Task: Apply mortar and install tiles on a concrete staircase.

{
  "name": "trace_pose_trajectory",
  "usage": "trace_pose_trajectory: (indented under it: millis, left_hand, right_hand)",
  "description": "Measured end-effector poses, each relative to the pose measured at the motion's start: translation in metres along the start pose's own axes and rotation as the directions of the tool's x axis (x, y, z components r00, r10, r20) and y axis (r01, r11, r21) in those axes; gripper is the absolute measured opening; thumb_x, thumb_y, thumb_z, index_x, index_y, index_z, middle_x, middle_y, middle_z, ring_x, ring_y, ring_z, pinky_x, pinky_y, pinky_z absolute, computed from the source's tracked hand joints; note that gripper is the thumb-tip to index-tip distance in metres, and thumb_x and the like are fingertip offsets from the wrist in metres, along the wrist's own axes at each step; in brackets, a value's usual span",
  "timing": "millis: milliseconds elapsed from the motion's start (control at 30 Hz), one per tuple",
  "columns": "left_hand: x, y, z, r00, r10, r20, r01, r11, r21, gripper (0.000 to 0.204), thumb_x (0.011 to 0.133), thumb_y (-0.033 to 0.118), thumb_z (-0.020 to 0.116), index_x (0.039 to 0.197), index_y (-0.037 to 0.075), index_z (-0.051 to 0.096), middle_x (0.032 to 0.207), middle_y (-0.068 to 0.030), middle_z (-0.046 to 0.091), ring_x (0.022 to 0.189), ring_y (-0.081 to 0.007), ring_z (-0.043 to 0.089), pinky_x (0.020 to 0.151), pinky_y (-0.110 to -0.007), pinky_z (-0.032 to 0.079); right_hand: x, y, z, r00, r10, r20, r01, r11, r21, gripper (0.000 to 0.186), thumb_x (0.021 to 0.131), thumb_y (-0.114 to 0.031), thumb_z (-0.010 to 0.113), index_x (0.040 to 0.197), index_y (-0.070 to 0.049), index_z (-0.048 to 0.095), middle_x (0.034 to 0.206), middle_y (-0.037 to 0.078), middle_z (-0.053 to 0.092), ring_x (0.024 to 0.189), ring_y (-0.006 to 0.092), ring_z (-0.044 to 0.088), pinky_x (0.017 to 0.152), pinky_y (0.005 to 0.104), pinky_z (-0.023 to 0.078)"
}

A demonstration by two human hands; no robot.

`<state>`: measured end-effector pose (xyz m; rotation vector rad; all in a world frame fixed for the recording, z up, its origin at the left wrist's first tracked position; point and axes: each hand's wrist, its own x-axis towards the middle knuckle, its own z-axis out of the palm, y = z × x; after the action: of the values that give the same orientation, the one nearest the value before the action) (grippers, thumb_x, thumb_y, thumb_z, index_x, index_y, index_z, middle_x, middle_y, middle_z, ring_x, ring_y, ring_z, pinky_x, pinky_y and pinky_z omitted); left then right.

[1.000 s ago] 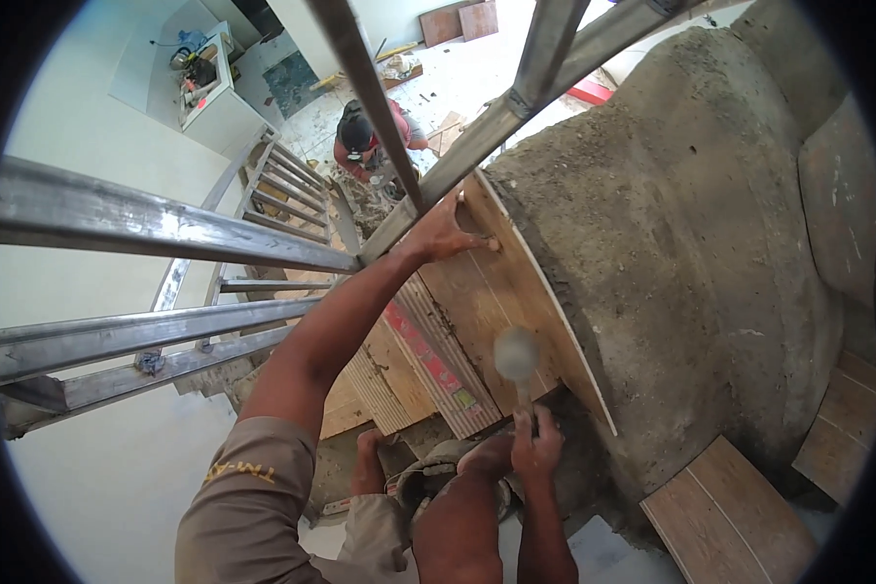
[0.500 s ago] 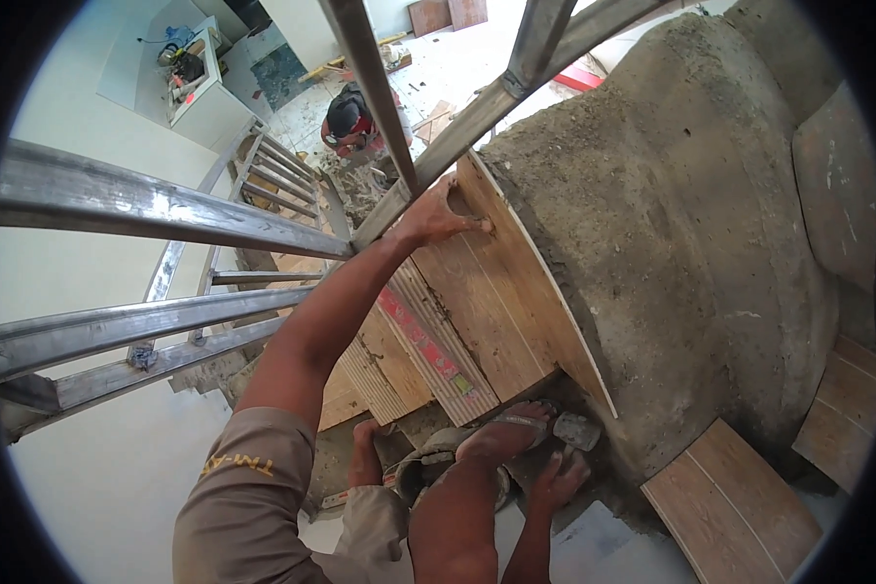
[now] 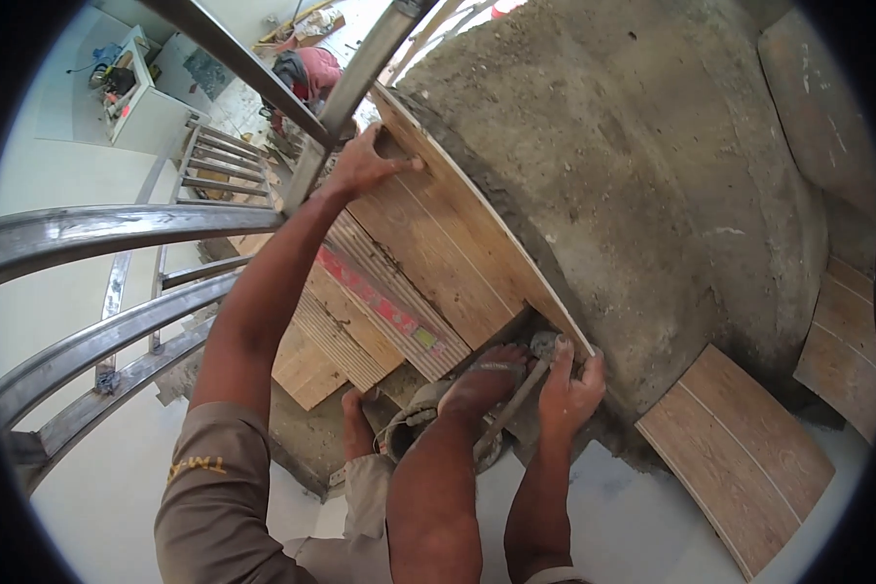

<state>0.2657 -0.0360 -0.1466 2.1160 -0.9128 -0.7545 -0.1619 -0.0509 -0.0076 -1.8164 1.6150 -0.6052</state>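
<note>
A long wood-look tile [image 3: 487, 229] stands on edge against the rough concrete step. Near its far end, my left hand [image 3: 372, 167] spreads its fingers, the thumb pressed to the tile's face. At the near end, my right hand [image 3: 571, 389] pinches the tile's edge between thumb and fingers. Beside that thumb is a hammer-like tool [image 3: 508, 414], its greyish head partly hidden and its handle slanting toward my foot; whether the hand touches it I cannot tell. On the tiled tread lies a red spirit level [image 3: 375, 297] with a yellow-green vial.
Metal railing bars [image 3: 136, 234] run along the left. A bucket [image 3: 414, 419] is partly hidden by my leg. Loose wood-look tiles [image 3: 730, 457] lie at the lower right, beside rough concrete [image 3: 633, 175]. Beyond the railing another person [image 3: 307, 73] crouches below.
My right hand has risen from beside my foot to the tile's near end. The left hand stays by its far end. The tool's head is now closer to the tile, and the view has shifted.
</note>
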Motion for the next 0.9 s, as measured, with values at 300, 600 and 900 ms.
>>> trace_pose_trajectory:
  millis: [300, 600, 900]
  left_hand:
    - [-0.005, 0.013, -0.001, 0.998, 0.054, -0.026, -0.051, 0.995, 0.089, 0.115, 0.064, 0.063, 0.087, 0.149, -0.002, 0.043, 0.135, -0.0298, 0.060, 0.127, -0.0399, 0.059, 0.109, -0.042, 0.045]
    - [-0.008, 0.019, -0.008, 0.999, 0.039, -0.015, -0.038, 0.995, 0.093, 0.108, 0.066, 0.059, 0.088, 0.150, 0.004, 0.047, 0.134, -0.0264, 0.062, 0.126, -0.0372, 0.060, 0.109, -0.040, 0.046]
    - [0.002, 0.008, -0.007, 0.999, 0.016, 0.043, -0.016, 1.000, 0.001, 0.114, 0.062, 0.061, 0.090, 0.146, -0.003, 0.048, 0.135, -0.0241, 0.062, 0.128, -0.0346, 0.059, 0.109, -0.039, 0.045]
  right_hand:
    - [0.014, 0.020, -0.004, 0.937, -0.347, -0.029, 0.336, 0.923, -0.186, 0.015, 0.098, -0.012, 0.067, 0.103, 0.002, 0.068, 0.086, 0.011, 0.072, 0.066, 0.0170, 0.066, 0.060, 0.0320, 0.053]
    - [0.016, 0.001, -0.008, 0.968, -0.252, 0.009, 0.251, 0.957, -0.144, 0.012, 0.092, -0.012, 0.074, 0.093, 0.000, 0.072, 0.082, 0.016, 0.069, 0.072, 0.0357, 0.069, 0.064, 0.0420, 0.054]
    - [0.015, 0.001, -0.003, 0.968, -0.247, -0.033, 0.243, 0.965, -0.095, 0.015, 0.092, -0.015, 0.075, 0.093, 0.000, 0.072, 0.076, 0.014, 0.068, 0.058, 0.0253, 0.067, 0.053, 0.0381, 0.052]
